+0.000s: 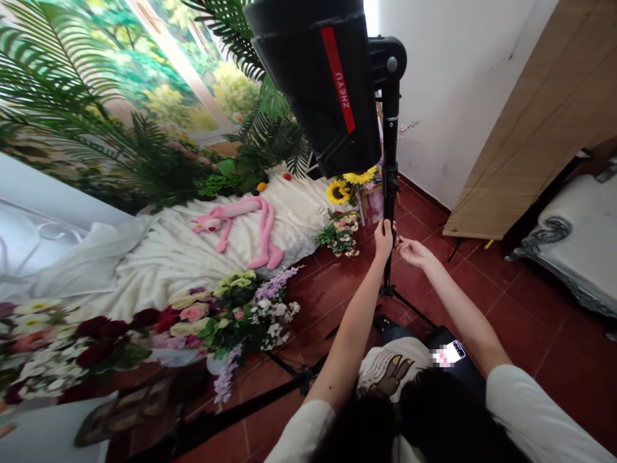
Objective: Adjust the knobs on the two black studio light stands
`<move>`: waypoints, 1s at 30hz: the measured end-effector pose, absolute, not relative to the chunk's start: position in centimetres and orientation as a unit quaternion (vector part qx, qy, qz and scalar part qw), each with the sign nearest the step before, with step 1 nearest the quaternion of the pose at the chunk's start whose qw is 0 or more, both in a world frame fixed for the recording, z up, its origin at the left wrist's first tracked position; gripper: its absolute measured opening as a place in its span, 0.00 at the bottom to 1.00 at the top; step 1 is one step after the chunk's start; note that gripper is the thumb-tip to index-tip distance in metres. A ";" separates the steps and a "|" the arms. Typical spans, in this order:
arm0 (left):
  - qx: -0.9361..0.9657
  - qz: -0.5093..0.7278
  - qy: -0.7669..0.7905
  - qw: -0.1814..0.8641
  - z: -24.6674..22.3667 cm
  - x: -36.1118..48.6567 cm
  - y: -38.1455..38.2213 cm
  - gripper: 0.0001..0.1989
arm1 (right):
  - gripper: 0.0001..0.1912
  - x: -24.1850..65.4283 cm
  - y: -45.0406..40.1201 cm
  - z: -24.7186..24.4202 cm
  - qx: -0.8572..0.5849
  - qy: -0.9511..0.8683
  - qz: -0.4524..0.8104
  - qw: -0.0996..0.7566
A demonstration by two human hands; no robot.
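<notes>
Gripping the upright pole of a black light stand [390, 145], the left hand [384, 240] sits a little right of the frame's centre, its fingers wrapped round the shaft. Just to its right, the right hand [412, 252] has its fingertips pinched together on a small dark knob [398, 240] at the pole's side; that grip is closed on the small part, while the left one is clamped on the pole itself. The stand runs from the upper centre down to legs spread on the red tiled floor [515, 315]. At its top, in the upper centre of the frame, hangs a large black lamp [313, 83] with a red strip reading "ZHEYU".

Left of the hands, a pink plush toy [241, 208] lies on a rumpled white blanket [139, 257]. Sunflowers [338, 191] stand beside the pole, just below the lamp. Mixed flowers [195, 313] fill the lower left, and palm fronds [62, 74] spread across the upper left. In the lower right, a lit phone [454, 352] rests near the person's right arm. A pale seat [583, 225] with carved silver trim stands at the right edge.
</notes>
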State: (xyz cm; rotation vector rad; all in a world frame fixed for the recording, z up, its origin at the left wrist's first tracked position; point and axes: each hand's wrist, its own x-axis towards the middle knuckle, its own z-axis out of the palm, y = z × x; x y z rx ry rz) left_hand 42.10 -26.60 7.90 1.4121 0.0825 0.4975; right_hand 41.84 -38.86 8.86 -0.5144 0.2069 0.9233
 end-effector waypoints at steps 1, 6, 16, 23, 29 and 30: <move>0.643 0.227 0.038 0.731 7.9 42.1 -26.6 0.30 | 0.10 41.8 -38.8 8.8 -0.267 0.098 0.437 0.853; 0.648 0.240 0.034 0.722 8.0 42.1 -26.5 0.31 | 0.06 41.3 -38.5 8.1 -0.541 0.028 0.339 0.769; 0.639 0.238 0.011 0.732 7.5 42.5 -26.4 0.31 | 0.04 42.3 -40.1 10.4 -0.830 -0.156 -0.057 0.532; 0.637 0.229 0.026 0.736 7.7 42.4 -26.3 0.33 | 0.43 43.8 -37.0 18.5 -0.739 -0.318 -0.147 0.576; 0.629 0.224 0.016 0.744 8.3 42.1 -26.4 0.34 | 0.42 45.5 -33.2 21.4 -0.767 -0.371 -0.169 0.495; 0.627 0.225 0.019 0.745 8.4 42.1 -26.4 0.34 | 0.40 45.7 -32.9 21.4 -0.772 -0.372 -0.170 0.486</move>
